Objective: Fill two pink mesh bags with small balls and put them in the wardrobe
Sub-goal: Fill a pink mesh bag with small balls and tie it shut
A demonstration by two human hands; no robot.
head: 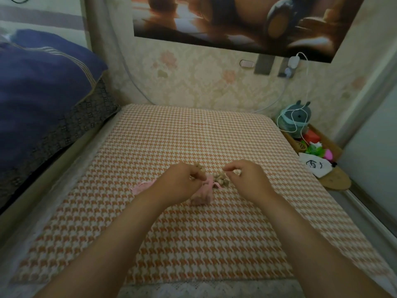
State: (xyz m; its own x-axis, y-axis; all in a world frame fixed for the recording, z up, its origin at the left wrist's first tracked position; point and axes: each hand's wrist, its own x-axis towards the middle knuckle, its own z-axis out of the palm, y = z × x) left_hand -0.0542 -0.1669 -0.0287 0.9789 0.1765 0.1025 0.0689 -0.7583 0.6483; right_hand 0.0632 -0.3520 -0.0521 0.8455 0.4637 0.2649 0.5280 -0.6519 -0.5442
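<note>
On cushion (193,136): L fingers (197,176) pinching pink mesh bag (204,195); R fingers (230,168) over balls (221,177), grip unclear.

second pink bag (140,187) half hidden, poster (236,22) cropped

Forearms reach forward, palms down; left hand (182,182) and right hand (247,179) curl their fingertips.

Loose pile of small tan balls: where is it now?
Head view, centre: the balls lie on the orange houndstooth cushion between the left hand and right hand, right of the pink mesh bag.
</note>
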